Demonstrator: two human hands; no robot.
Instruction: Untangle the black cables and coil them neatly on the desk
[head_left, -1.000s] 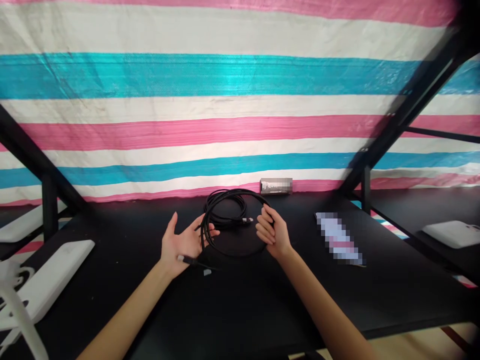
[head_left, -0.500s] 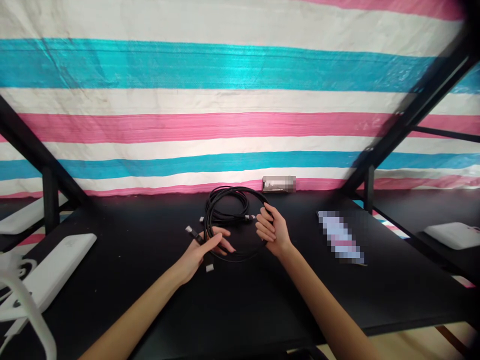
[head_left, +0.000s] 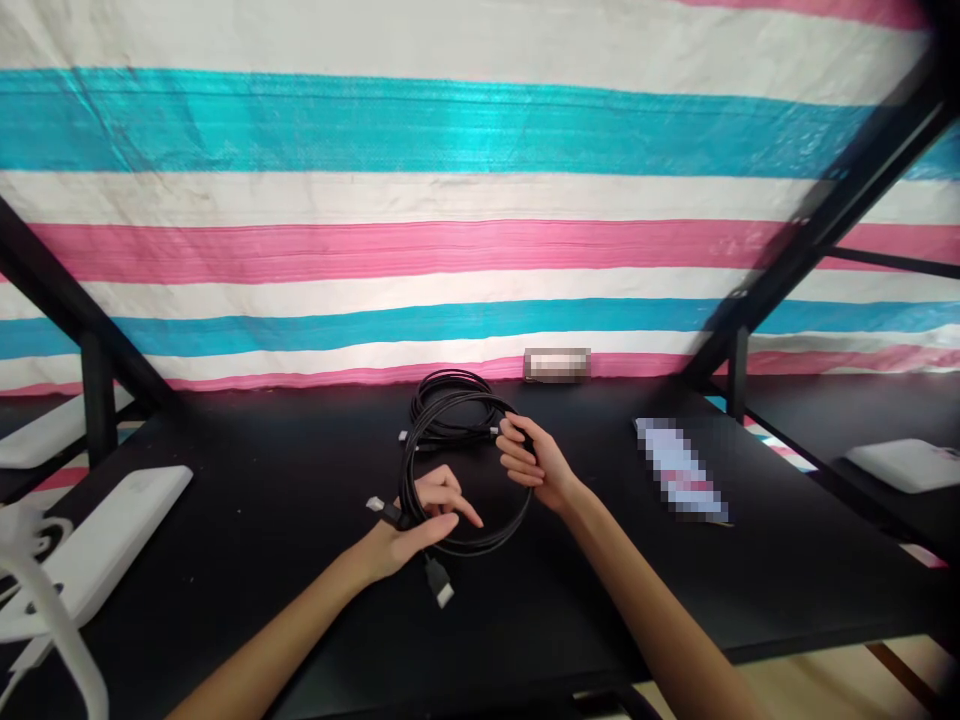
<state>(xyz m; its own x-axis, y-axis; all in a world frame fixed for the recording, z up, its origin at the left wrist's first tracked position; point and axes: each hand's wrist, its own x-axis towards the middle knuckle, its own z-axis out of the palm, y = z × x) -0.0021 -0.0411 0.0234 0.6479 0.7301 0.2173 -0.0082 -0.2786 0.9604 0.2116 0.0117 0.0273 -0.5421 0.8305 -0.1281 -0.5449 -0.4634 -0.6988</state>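
My right hand (head_left: 532, 465) has its fingers wrapped round the right side of a coiled black cable (head_left: 469, 548), holding the loop up over the table. At the loop's left side, my left hand (head_left: 420, 520) holds the coil loosely in the crook of the thumb, the fingers partly stretched into the ring. One silver-tipped plug (head_left: 386, 511) sticks out to the left of this hand. Another dark plug (head_left: 439, 582) with a metal tip hangs below it. Behind the held loop, a second coiled black cable (head_left: 450, 376) lies on the table, partly covered.
The black table (head_left: 300, 620) bears a white power-strip-like block (head_left: 139, 535) at left and a blurred flat packet (head_left: 681, 470) at right. A small blurred box (head_left: 557, 365) stands at the back. Striped sheeting (head_left: 465, 250) hangs behind, between slanted black frame bars (head_left: 817, 240).
The held coil has come down and nearer to me, and the ring tilts more upright. The lower plug now hangs in plain view. My left fingers have curled a little.
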